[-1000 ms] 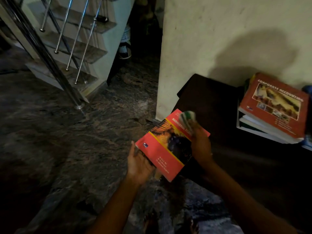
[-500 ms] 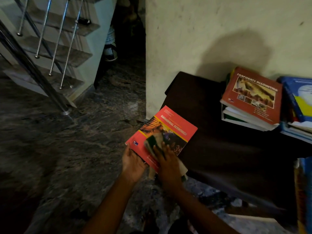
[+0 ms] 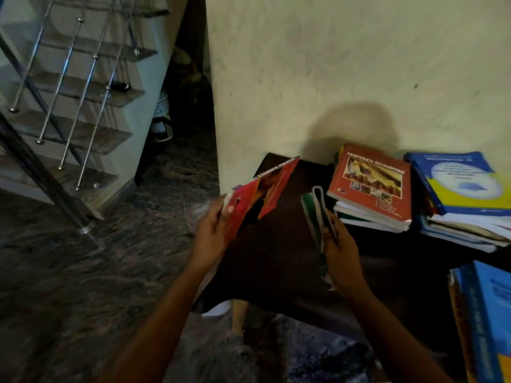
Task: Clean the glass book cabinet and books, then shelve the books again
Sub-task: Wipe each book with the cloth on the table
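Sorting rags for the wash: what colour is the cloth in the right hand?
The cloth is green and white, best seen in the head view.

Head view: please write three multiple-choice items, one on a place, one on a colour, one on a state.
1. Where does the Corporate Accounting book lie?
A) on a pile on the dark table
B) on the stairs
C) on the floor

2. Which main colour has the held book in the left hand?
A) blue
B) black
C) red

3. What is the state of the cloth?
A) pressed on the held book
B) gripped in the right hand, apart from that book
C) dropped on the floor

1 A: it tops the pile by the wall.
2 C: the cover is mostly red.
3 B: bare table shows between cloth and book.
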